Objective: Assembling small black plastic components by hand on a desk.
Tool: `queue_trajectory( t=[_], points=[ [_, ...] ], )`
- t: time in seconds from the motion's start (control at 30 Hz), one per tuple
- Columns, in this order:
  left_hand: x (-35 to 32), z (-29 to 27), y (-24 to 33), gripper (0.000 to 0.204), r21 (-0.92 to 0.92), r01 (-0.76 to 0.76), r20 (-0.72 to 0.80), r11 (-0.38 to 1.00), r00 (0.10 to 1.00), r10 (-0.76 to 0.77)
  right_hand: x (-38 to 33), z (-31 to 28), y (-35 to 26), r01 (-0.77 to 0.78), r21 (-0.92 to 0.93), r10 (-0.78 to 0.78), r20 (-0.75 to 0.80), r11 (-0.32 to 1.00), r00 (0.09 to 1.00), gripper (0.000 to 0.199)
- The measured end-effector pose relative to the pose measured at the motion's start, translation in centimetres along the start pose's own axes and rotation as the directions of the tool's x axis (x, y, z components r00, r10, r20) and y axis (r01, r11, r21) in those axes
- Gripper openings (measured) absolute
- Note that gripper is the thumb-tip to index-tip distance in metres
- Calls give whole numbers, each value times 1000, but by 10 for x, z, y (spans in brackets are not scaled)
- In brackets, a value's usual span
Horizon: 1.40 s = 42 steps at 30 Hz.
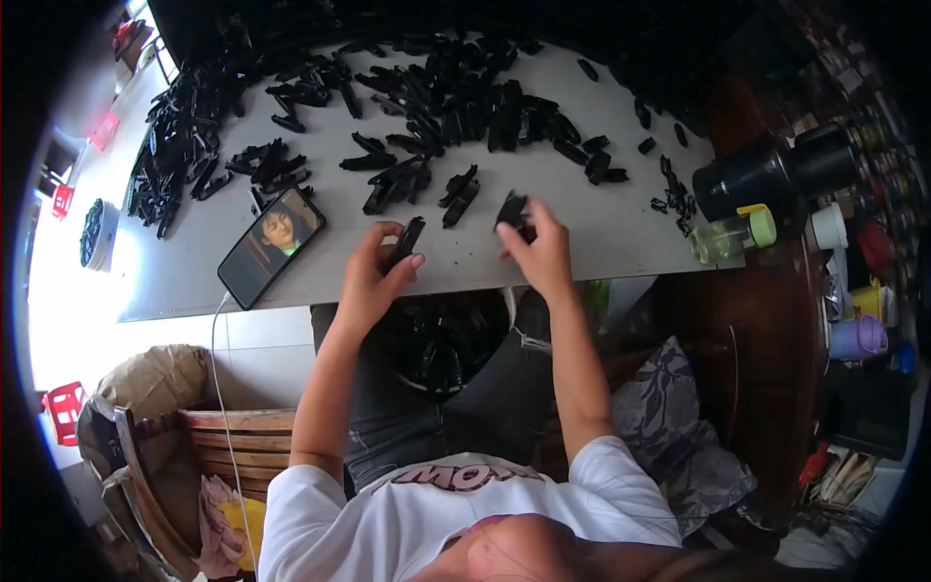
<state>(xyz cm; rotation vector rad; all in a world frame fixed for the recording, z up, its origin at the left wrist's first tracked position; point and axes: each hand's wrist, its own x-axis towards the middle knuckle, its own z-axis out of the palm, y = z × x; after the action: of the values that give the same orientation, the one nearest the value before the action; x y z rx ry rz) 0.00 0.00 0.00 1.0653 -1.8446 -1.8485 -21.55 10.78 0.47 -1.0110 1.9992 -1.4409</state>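
Note:
My left hand (369, 276) holds a long black plastic piece (406, 240) upright at the near edge of the grey table (582, 238). Just to the right, my right hand (538, 247) grips a second, shorter black plastic piece (511, 210) between thumb and fingers. Both hands hover over the table's front edge, a short gap apart. Several more black plastic pieces (446, 107) lie heaped across the middle and far part of the table, and a pair of them (460, 191) lies just beyond my hands. More black parts sit in a dark container (441, 339) on my lap.
A phone (272, 246) with a lit screen lies at the table's front left, its white cable hanging down. A black jug (766, 175) and a clear bottle with a green cap (732, 236) stand at the right. A wooden chair (208, 441) stands at lower left.

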Motion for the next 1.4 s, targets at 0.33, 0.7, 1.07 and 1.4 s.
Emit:
queue_trajectory(
  t=[0.33, 0.7, 1.07, 1.4],
  points=[
    [-16, 39, 14, 27, 182, -375, -20, 909, 923, 385, -35, 14, -33, 432, -154, -365, 334, 889, 869, 21],
    [-19, 46, 4, 33, 229, -449, 58, 864, 892, 448, -48, 14, -25, 104, 220, -178, 349, 970, 920, 20],
    [-25, 44, 8, 32, 31, -319, 198, 947, 931, 307, -57, 27, -9, -133, 532, -50, 316, 836, 948, 26],
    [48, 55, 14, 24, 723, -401, -108, 562, 738, 666, 46, -16, 32, 97, 575, 22, -197, 812, 980, 10]
  ],
)
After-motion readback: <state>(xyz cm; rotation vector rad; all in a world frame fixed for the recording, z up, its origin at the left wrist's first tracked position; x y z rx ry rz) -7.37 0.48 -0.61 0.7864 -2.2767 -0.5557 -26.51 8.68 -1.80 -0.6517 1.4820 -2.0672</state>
